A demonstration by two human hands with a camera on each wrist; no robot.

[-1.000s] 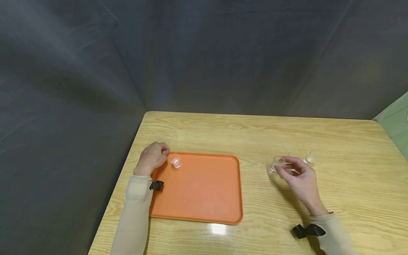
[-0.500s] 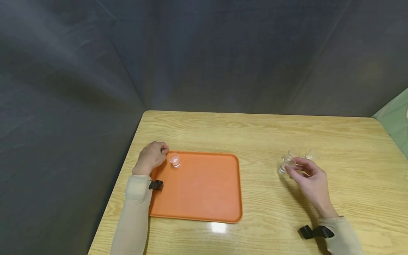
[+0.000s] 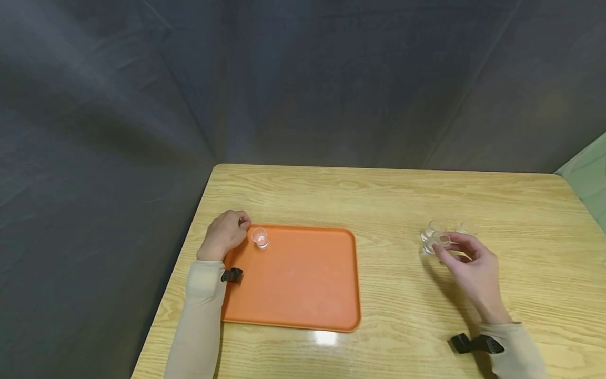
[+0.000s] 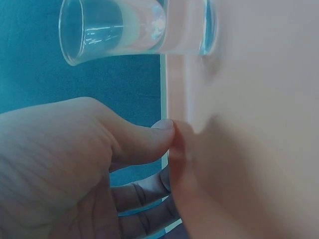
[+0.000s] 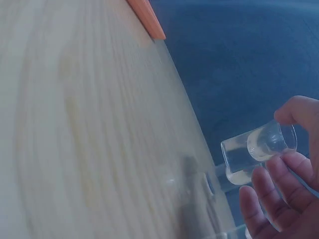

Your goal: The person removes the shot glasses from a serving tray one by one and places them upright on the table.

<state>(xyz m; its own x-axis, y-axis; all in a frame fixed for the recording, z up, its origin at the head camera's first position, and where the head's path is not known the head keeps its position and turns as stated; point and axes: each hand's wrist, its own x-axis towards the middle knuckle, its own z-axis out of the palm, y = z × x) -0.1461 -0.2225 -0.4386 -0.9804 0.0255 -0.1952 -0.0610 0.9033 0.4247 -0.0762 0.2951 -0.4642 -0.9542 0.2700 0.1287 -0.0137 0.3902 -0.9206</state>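
Note:
My right hand [image 3: 473, 266] pinches a small clear shot glass [image 3: 430, 247] near its rim, thumb on one side and fingertips on the other. In the right wrist view this shot glass [image 5: 254, 149] looks slightly off the table. Just behind it is a second clear glass [image 3: 433, 227], and a third glass [image 3: 468, 228] is partly hidden behind my fingers. At the far left corner of an orange tray [image 3: 303, 279], my left hand [image 3: 224, 232] grips the rim, thumb on top. Close by, one clear glass [image 3: 260, 238] stands upright on the tray.
The wooden table [image 3: 388, 200] extends beyond the tray on all sides. Dark curtains [image 3: 331, 89] hang behind it and along its left. A pale green surface [image 3: 589, 179] shows at the far right.
My right hand has moved to the right with the shot glass, bringing it up close to the second glass. The left hand and the tray stay where they were.

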